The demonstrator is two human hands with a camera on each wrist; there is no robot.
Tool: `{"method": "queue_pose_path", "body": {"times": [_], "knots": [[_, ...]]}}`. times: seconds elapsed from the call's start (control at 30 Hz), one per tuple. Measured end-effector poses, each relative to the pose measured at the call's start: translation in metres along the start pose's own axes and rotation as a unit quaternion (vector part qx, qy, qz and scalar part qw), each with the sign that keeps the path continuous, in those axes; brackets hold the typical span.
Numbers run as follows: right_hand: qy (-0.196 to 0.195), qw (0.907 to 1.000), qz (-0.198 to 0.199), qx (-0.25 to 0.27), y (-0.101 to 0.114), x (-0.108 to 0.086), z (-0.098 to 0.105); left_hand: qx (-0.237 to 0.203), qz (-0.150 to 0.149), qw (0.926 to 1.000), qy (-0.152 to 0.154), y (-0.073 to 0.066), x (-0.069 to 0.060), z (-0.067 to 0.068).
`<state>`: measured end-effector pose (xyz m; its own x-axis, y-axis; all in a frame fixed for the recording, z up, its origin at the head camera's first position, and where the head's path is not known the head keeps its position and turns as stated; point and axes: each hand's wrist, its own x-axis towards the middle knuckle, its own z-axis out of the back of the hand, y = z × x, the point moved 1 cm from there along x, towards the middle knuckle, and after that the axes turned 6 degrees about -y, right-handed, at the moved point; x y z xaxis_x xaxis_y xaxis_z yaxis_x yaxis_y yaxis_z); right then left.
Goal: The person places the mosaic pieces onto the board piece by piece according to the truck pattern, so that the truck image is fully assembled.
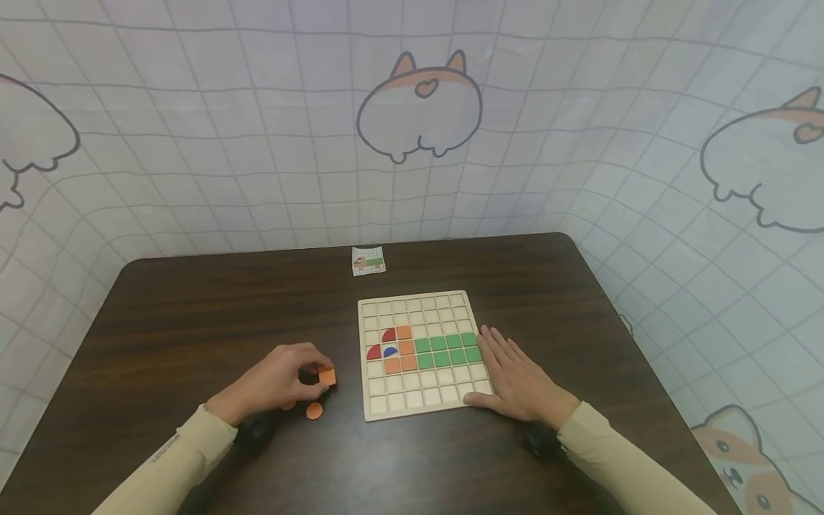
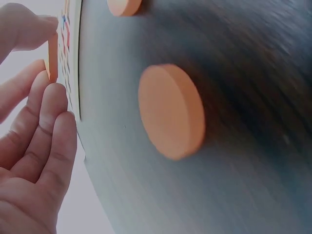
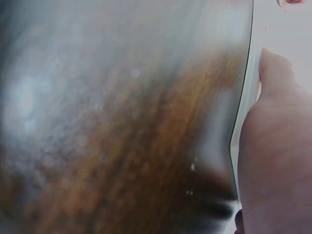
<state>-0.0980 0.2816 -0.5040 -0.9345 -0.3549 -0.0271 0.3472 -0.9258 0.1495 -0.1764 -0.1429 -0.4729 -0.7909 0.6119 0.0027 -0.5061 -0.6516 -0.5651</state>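
Note:
My left hand (image 1: 283,379) pinches an orange square tile (image 1: 327,377) between thumb and fingertips, just left of a pale wooden grid board (image 1: 365,408). Seen edge-on in the left wrist view, the tile (image 2: 52,58) stands upright. On the board lie green squares (image 1: 439,343), orange squares (image 1: 408,347), red quarter-circles (image 1: 374,352) and a blue half-round piece (image 1: 390,352). My right hand (image 1: 518,379) lies flat with straight fingers along the board's right edge, its thumb at the lower right corner. In the right wrist view only part of that hand (image 3: 278,156) shows.
Below the left hand lies an orange disc (image 1: 314,410), with another orange piece (image 1: 288,405) partly hidden by the hand. A small pattern card (image 1: 368,261) sits at the back of the dark wooden table (image 1: 257,300). A printed cloth (image 1: 270,143) hangs behind and around it.

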Motion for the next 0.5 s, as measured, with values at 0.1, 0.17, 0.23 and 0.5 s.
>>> {"method": "queue_pose_path", "body": {"times": [0.1, 0.17, 0.23, 0.5], "knots": [[0.0, 1.0, -0.001, -0.002, 0.0, 0.0, 0.0, 0.003, 0.0, 1.0, 0.003, -0.003, 0.004, -0.003], [0.001, 1.0, -0.003, -0.003, 0.0, 0.0, 0.0, 0.002, -0.003, 1.0, 0.005, -0.005, 0.007, -0.005], [0.001, 1.0, -0.005, -0.003, 0.0, 0.0, 0.0, 0.001, -0.006, 1.0, 0.004, -0.007, 0.011, -0.006], [0.004, 1.0, -0.007, -0.005, 0.001, 0.0, 0.0, -0.003, -0.021, 0.9997, -0.007, -0.015, 0.023, -0.014]]}}
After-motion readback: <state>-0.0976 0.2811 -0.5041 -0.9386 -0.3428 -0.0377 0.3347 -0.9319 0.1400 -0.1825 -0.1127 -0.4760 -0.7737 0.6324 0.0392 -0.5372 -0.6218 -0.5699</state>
